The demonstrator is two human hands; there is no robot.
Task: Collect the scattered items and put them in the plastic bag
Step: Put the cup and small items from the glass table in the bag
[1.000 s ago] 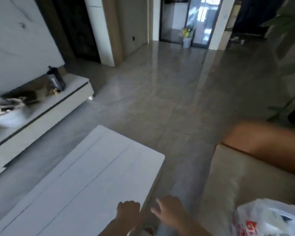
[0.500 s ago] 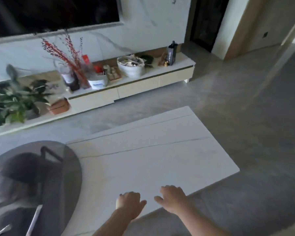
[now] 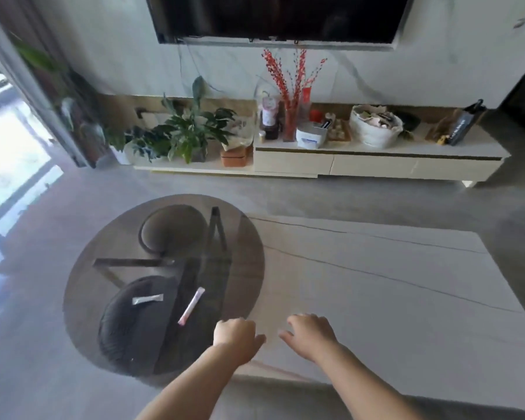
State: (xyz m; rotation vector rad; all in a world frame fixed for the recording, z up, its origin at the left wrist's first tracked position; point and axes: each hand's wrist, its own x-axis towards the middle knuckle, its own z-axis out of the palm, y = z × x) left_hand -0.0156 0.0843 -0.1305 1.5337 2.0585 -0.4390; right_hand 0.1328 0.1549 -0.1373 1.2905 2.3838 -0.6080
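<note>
Left hand [image 3: 236, 334] low centre of frame, back of hand up, fingers curled under, thumb out toward the other hand; nothing visible in its grip, though the palm side is hidden. Hangs over the seam where the round glass table [image 3: 82, 286] meets the white marble table [image 3: 391, 292]. Right hand [image 3: 311, 332] just beside it, apart from it, fingers loosely bent downward over the marble top, holding nothing that shows. Both forearms enter from the bottom edge.

Task items: pink stick sachet [image 3: 191, 305] lies on the glass top, up and left of the left hand, near but not touching, angled diagonally. White stick sachet [image 3: 147, 298] also on the glass, further left, roughly level, apart from the pink one. Plastic bag not in frame.

Through the glass: dark round cushion [image 3: 128, 325] below the sachets, second round stool top [image 3: 172, 228] toward upper part of the table, dark table legs [image 3: 217, 227].

Further out, upper half of frame: low cream TV cabinet [image 3: 376, 163] along the wall. On it: red branch vase [image 3: 290, 119], white box [image 3: 311, 135], white basket [image 3: 375, 126] full of odds, dark paper bag [image 3: 465, 124] at right end. Potted plants [image 3: 188, 131] on the lower shelf left of the drawers. Wall-mounted TV [image 3: 276, 16] at top. Bright glass door [image 3: 9, 153] at left edge.
</note>
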